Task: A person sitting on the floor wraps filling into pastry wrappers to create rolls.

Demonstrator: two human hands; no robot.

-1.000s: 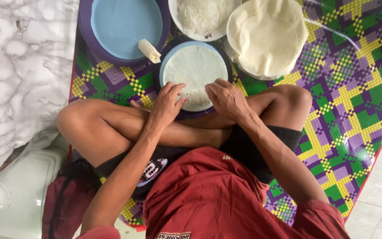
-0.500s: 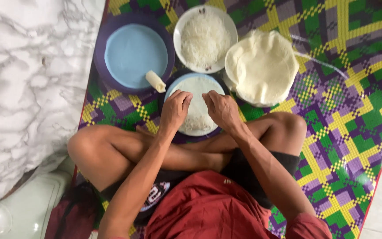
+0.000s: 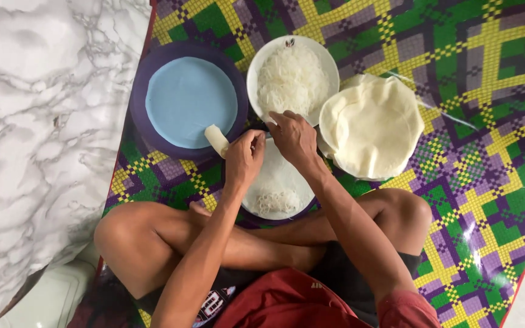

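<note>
Pinching wrapper (image 3: 277, 176) far edge, both hands (image 3: 244, 159) (image 3: 293, 138); noodle clump (image 3: 273, 200) lying crosswise.

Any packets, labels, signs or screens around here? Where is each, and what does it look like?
No packets, signs or screens.
Small dark mark: far rim of the white noodle plate, beyond both hands.
Light printed patch: dark shorts, near the left forearm; partly hidden.

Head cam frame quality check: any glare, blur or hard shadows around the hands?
Head view: soft, even light, no hard shadows. Faint glare on the clear plastic film beside the wrapper stack and a sheen along the mat at lower right. Left hand and right hand read slightly soft; noodle strands in the white bowl blend together.
</note>
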